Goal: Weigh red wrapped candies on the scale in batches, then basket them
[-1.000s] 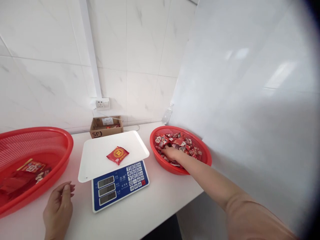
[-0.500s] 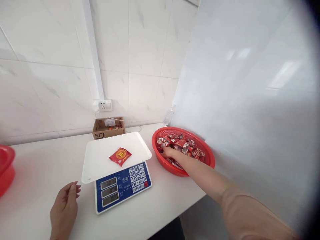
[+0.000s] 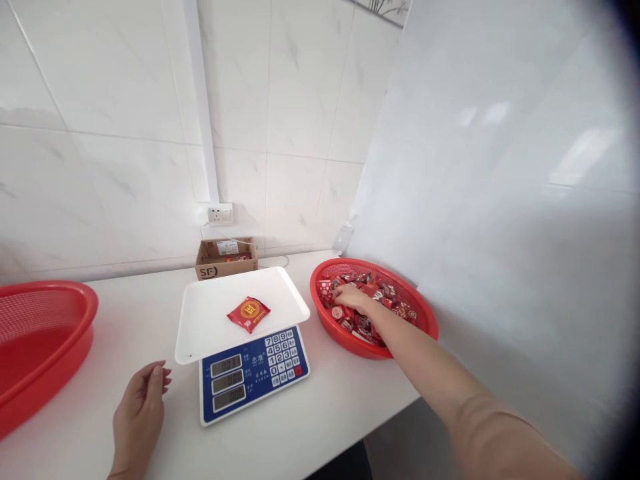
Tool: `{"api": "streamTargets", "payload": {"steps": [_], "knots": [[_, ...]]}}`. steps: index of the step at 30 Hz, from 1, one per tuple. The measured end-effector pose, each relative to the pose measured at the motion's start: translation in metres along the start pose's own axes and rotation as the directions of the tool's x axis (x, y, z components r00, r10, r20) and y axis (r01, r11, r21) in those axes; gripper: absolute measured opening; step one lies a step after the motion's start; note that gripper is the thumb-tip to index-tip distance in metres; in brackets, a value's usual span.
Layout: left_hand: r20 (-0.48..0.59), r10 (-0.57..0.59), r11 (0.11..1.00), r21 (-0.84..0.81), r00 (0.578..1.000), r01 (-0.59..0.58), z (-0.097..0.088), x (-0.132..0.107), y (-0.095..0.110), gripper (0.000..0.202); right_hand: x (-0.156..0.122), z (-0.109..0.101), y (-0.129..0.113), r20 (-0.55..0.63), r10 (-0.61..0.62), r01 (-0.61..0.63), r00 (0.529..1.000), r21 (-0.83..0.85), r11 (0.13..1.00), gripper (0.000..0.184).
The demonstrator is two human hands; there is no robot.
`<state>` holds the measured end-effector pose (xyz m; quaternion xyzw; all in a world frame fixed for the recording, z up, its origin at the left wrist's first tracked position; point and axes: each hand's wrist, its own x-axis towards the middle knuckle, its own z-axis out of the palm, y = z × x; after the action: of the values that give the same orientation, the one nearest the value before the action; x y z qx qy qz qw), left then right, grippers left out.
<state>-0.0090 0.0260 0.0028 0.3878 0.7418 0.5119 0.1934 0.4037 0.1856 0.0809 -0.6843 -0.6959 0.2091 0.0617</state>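
My right hand [image 3: 351,297] is in the red plastic basket [image 3: 434,328] on the right, fingers pinched at a small red patterned snack packet [image 3: 325,289] near the basket's left side. Many red wrapped packets [image 3: 370,290] surround it. A single red packet with a gold round emblem [image 3: 249,314] lies on the white tray [image 3: 200,320] of a digital scale [image 3: 255,377]. Left of the scale, my left hand [image 3: 142,407] rests by the table with curled fingers and thumb together, nothing visible in it. The top line of the scale's display seems to read 0.03.
Another red basket [image 3: 75,333] stands at the left edge. Behind the scale is a small cardboard box [image 3: 227,268] with red packets inside, below a wall socket [image 3: 220,214]. A clear plastic object [image 3: 344,237] leans in the corner. The white table [image 3: 270,447] ends at the front.
My right hand has risen slightly out of the pile, and a patterned packet now shows at its fingertips. The view has turned left, revealing more of the left basket. My left hand stays curled.
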Motion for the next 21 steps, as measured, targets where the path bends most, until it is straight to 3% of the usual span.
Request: {"api": "streamTargets", "payload": {"steps": [3,7,11,15,21], "knots": [[0.002,0.0,1.0,-0.005,1.0,0.0,0.0,0.001,-0.002,0.044,-0.002,-0.011,0.01,0.0,-0.001,0.001,1.0,0.036,0.999,0.022],[0.025,-0.001,1.0,0.011,1.0,0.001,0.002,0.002,-0.003,0.045,-0.001,-0.004,0.009,0.073,0.027,-0.03,0.997,0.036,0.999,0.022],[0.028,0.011,1.0,0.017,1.0,-0.011,0.002,0.002,-0.002,0.046,0.006,0.009,0.0,0.115,0.062,-0.065,0.991,0.016,0.998,0.039],[0.021,0.004,1.0,0.019,1.0,-0.004,0.0,0.001,-0.001,0.046,0.006,0.01,-0.001,0.145,0.077,-0.081,0.986,0.016,0.997,0.049],[0.059,-0.028,0.998,0.054,0.998,0.025,-0.001,0.001,0.001,0.045,0.003,0.012,0.004,0.065,0.087,-0.09,0.994,0.046,0.995,0.046]]}}
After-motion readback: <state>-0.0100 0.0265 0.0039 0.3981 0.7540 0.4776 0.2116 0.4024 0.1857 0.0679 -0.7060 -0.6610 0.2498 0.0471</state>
